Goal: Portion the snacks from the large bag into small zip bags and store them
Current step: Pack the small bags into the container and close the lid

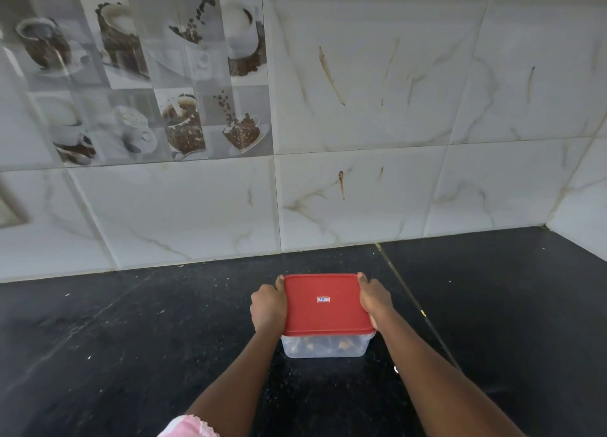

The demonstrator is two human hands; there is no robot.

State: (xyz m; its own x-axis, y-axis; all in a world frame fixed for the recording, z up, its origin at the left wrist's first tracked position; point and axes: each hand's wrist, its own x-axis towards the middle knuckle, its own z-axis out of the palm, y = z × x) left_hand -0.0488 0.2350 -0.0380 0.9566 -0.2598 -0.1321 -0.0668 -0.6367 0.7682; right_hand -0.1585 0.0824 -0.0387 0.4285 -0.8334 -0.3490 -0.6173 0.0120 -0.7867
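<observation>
A clear plastic container (325,348) with a red lid (323,315) stands on the black countertop (131,338), in the lower middle of the head view. Brownish snack contents show dimly through its front wall. My left hand (268,307) grips the container's left side, fingers wrapped around the lid's edge. My right hand (374,300) grips the right side the same way. A small white and red label sits in the middle of the lid. No large bag or zip bags are in view.
A white marble-patterned tiled wall (361,190) rises behind the counter, with a coffee-cup picture tile (138,75) at upper left. The wall turns a corner at far right (581,226). A seam (410,298) runs across the countertop right of the container. Crumbs dot the counter.
</observation>
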